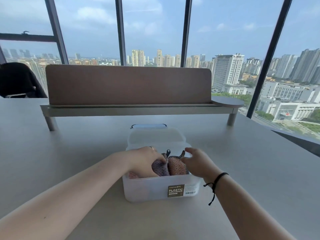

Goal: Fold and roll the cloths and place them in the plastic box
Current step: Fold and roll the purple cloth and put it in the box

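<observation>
Translucent plastic box (pixel 147 187); rolled cloths (pixel 168 166) inside

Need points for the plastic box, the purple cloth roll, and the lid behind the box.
plastic box (pixel 152 189), head view, on its bare front wall left of the label.
purple cloth roll (pixel 160 168), head view, on the top of the roll inside the box.
lid (pixel 154 135), head view, on the middle of its translucent top.

3 rolled cloths (pixel 164 168), 1 plastic box (pixel 155 187), 2 hands (pixel 147 158).
</observation>
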`<state>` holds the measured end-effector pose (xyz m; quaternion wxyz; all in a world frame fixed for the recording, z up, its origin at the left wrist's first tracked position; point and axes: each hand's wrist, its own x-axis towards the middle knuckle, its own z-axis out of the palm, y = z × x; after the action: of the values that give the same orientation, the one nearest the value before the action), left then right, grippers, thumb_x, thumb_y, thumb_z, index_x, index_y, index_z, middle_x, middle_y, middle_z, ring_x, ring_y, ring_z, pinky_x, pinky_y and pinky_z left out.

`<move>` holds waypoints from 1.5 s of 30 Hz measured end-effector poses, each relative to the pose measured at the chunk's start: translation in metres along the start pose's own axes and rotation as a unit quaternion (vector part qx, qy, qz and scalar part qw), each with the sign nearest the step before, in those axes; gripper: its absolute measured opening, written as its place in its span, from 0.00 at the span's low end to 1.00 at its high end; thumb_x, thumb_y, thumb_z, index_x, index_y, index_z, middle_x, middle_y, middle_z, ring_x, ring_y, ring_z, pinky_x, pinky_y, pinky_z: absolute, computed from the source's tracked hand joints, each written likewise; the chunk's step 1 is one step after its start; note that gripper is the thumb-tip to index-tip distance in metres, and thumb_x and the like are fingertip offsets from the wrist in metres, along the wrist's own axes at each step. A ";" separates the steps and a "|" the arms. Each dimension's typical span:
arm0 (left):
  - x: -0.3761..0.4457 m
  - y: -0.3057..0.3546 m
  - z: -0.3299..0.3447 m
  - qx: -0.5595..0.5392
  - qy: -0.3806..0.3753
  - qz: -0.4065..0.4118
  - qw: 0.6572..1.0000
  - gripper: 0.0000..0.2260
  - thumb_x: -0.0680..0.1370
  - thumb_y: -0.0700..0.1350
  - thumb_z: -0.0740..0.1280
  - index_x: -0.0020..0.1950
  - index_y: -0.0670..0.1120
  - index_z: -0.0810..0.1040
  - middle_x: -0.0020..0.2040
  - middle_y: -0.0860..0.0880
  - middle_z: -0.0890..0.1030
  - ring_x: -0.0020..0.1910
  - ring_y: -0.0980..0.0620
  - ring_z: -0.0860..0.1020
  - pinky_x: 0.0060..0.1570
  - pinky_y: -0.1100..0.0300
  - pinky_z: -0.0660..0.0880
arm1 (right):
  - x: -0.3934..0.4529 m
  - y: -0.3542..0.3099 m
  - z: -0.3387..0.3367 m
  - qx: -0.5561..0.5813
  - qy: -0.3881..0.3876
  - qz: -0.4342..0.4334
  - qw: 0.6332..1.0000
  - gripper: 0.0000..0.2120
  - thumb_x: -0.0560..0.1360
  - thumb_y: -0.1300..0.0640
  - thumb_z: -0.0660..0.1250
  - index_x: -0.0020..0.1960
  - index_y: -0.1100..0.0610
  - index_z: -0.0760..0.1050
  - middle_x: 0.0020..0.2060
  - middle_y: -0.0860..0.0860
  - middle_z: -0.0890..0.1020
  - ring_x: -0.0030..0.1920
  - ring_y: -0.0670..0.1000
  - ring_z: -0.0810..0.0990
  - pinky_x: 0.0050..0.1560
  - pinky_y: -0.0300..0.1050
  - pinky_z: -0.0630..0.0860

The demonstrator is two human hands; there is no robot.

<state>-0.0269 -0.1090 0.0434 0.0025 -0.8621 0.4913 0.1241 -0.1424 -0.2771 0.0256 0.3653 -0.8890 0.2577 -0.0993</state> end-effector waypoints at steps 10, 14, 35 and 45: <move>-0.087 -0.086 0.016 -0.245 0.374 -0.105 0.888 0.12 0.73 0.58 0.70 0.53 0.54 0.82 0.49 0.55 0.81 0.48 0.58 0.78 0.47 0.59 0.73 | -0.023 -0.042 0.056 0.061 -0.014 -0.014 0.998 0.27 0.80 0.58 0.62 0.77 0.57 0.61 0.68 0.57 0.73 0.30 0.43 0.74 0.20 0.29 0.67; -0.095 -0.112 0.033 -0.410 0.381 -0.247 0.791 0.12 0.79 0.49 0.69 0.60 0.47 0.81 0.59 0.49 0.82 0.58 0.51 0.79 0.57 0.56 0.74 | -0.028 -0.048 0.066 0.102 -0.024 -0.036 0.994 0.23 0.79 0.54 0.66 0.72 0.53 0.68 0.59 0.48 0.77 0.34 0.37 0.71 0.27 0.26 0.69; -0.104 -0.112 0.058 -0.803 0.333 -0.039 0.492 0.19 0.82 0.46 0.54 0.65 0.43 0.79 0.63 0.41 0.81 0.64 0.41 0.78 0.66 0.45 0.70 | -0.005 -0.043 0.072 0.565 -0.061 0.062 0.821 0.29 0.79 0.34 0.53 0.61 0.54 0.80 0.60 0.54 0.83 0.61 0.55 0.81 0.64 0.53 0.73; -0.151 -0.078 0.102 -0.648 0.355 -0.013 0.674 0.36 0.71 0.66 0.68 0.77 0.59 0.62 0.76 0.60 0.67 0.76 0.59 0.62 0.77 0.47 0.53 | -0.080 -0.026 0.082 0.444 -0.051 -0.078 0.891 0.35 0.62 0.39 0.76 0.68 0.33 0.70 0.70 0.39 0.73 0.72 0.43 0.69 0.76 0.54 0.59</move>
<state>-0.0556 0.0725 -0.0318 -0.7298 -0.6329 0.2401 0.0960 -0.1704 -0.1701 -0.0141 0.7253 -0.6556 0.0975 -0.1861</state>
